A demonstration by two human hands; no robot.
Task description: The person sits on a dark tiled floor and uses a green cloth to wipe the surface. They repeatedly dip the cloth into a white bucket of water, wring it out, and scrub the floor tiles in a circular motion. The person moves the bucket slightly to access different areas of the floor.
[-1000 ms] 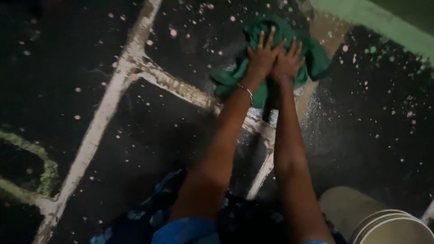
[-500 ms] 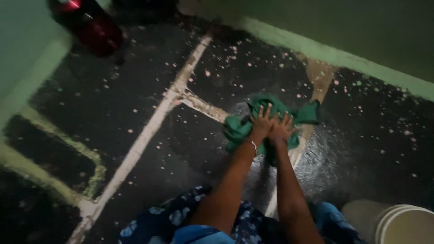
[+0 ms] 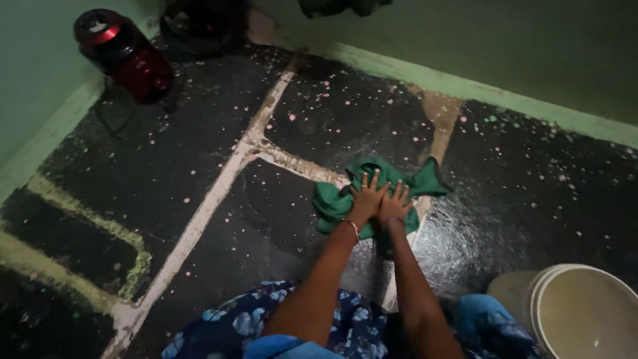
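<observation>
Dark stone flooring (image 3: 199, 153), speckled with pale paint spots and crossed by light, rough joint lines, fills most of the head view. Green-painted walls (image 3: 505, 40) are seen along the top and the upper left of the frame, with a lighter green skirting at their foot.

Near the middle of the frame a green cloth (image 3: 339, 199) is spread, bunched, on the floor, across one of the pale joints. Both hands are pressed flat on it side by side: the left hand (image 3: 366, 197) with its fingers (image 3: 364, 181) splayed and extended, not clenched around anything, and the right hand (image 3: 396, 203) touching it, its fingers likewise laid open on the cloth. A thin bangle (image 3: 352, 227) is worn on the left wrist. To the right of the cloth the floor is seen to glisten, possibly wet, though the dim light leaves this uncertain.

At the lower right corner a pale round bucket (image 3: 585, 312) is set on the floor, well apart from the cloth. In the upper left a red cylindrical appliance (image 3: 123, 53) is placed against the wall, with a dark rounded object (image 3: 199, 26) just beside it. Blue flowered clothing (image 3: 266, 326) is visible at the bottom edge, beneath the arms.
</observation>
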